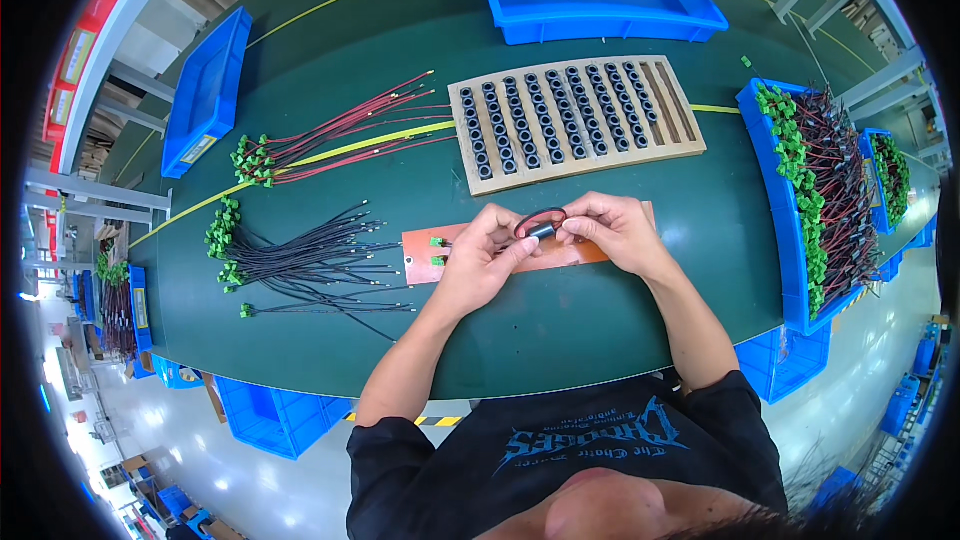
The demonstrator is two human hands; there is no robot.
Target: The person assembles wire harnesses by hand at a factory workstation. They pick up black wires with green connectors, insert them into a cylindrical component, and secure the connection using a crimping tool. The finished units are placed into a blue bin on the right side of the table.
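Both hands meet above an orange-brown strip board (422, 258) at the middle of the table. Between my fingers is a black ring core (541, 231) with a looped red and black wire (540, 215) around it. My left hand (483, 255) pinches its left side. From the right, my right hand (622, 232) grips it with thumb and fingertips. Small green connectors (438, 250) sit at the board's left end, beside my left hand. Fingers hide part of the core and most of the board's middle.
Beyond my hands lies a wooden tray (490, 187) with rows of black ring cores. Black wires (310, 255) and red wires (350, 125) with green connectors lie left. A blue bin (793, 270) of wired parts stands right; blue trays (600, 25) (208, 90) sit farther back.
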